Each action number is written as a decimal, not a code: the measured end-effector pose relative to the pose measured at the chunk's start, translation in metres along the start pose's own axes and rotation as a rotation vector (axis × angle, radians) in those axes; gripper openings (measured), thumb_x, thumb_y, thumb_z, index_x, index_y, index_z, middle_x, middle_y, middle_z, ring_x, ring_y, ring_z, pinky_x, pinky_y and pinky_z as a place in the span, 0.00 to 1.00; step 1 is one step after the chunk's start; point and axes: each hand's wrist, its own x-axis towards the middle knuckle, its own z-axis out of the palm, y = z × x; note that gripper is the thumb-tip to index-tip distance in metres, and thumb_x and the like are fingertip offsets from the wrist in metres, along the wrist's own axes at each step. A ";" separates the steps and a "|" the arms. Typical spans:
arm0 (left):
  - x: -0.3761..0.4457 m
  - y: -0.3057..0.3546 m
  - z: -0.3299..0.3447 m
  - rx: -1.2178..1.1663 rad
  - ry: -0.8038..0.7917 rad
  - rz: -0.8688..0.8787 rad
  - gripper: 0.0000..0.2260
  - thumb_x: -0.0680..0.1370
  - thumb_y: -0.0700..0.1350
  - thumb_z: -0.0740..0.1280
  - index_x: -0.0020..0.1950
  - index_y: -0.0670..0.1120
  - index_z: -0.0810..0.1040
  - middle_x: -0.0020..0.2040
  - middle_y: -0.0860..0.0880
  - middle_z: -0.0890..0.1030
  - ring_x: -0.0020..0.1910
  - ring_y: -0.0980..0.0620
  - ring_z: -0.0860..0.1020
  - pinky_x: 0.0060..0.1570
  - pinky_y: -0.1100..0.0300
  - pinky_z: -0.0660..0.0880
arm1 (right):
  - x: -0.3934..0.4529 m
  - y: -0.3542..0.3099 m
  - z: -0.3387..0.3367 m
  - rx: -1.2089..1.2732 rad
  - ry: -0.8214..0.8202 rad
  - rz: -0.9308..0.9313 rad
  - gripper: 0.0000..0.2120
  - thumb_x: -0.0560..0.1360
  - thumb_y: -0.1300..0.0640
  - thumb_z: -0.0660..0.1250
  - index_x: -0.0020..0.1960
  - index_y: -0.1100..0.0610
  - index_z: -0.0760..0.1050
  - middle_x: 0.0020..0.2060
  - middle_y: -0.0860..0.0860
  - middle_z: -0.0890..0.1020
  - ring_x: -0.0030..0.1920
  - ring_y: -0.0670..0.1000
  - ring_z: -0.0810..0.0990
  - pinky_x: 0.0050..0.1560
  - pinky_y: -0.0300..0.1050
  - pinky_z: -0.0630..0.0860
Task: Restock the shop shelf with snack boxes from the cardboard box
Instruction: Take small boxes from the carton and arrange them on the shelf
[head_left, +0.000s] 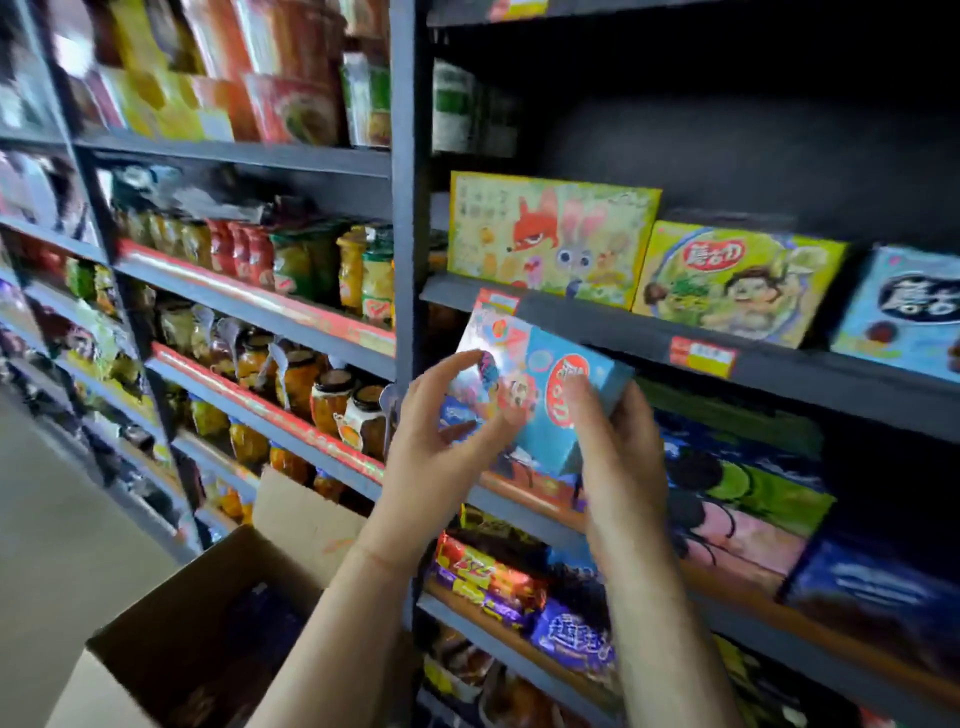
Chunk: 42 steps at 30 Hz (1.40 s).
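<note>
I hold a blue snack box (540, 395) with cartoon print in front of the dark shelf (779, 358), just below its front edge. My right hand (618, 447) grips the box's right side, thumb on its face. My left hand (447, 441) holds the left side with curled fingers. An open cardboard box (208, 613) sits low at the left, its inside dark. On the shelf above stand a yellow-green cartoon box (550, 239), a green box (737, 280) and a light blue box (904, 312).
A grey upright post (410, 208) splits the shelving. Left of it stand jars (332, 384) and packets on several shelves. Below the held box lie more flat boxes (743, 488) and wrapped snacks (498, 577). Grey floor (62, 519) shows at the left.
</note>
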 end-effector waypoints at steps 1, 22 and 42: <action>0.002 0.009 0.010 -0.033 -0.051 0.004 0.27 0.71 0.57 0.77 0.68 0.57 0.74 0.68 0.51 0.75 0.63 0.47 0.79 0.60 0.46 0.78 | 0.003 -0.009 -0.005 -0.013 -0.014 -0.022 0.13 0.71 0.46 0.68 0.52 0.51 0.79 0.43 0.42 0.85 0.44 0.41 0.83 0.41 0.37 0.77; 0.048 0.061 0.056 -1.103 -0.466 -0.289 0.31 0.77 0.66 0.60 0.72 0.47 0.75 0.71 0.35 0.72 0.68 0.31 0.72 0.71 0.44 0.65 | 0.024 -0.091 -0.042 -0.294 0.015 -0.393 0.13 0.77 0.55 0.64 0.59 0.53 0.80 0.56 0.48 0.82 0.59 0.46 0.80 0.55 0.37 0.76; 0.148 0.085 0.107 0.133 -0.028 0.400 0.04 0.78 0.46 0.69 0.50 0.52 0.83 0.52 0.57 0.77 0.55 0.59 0.75 0.57 0.57 0.74 | 0.111 -0.136 -0.074 -0.694 0.488 -0.492 0.15 0.75 0.49 0.73 0.55 0.47 0.69 0.51 0.45 0.80 0.51 0.42 0.80 0.49 0.41 0.79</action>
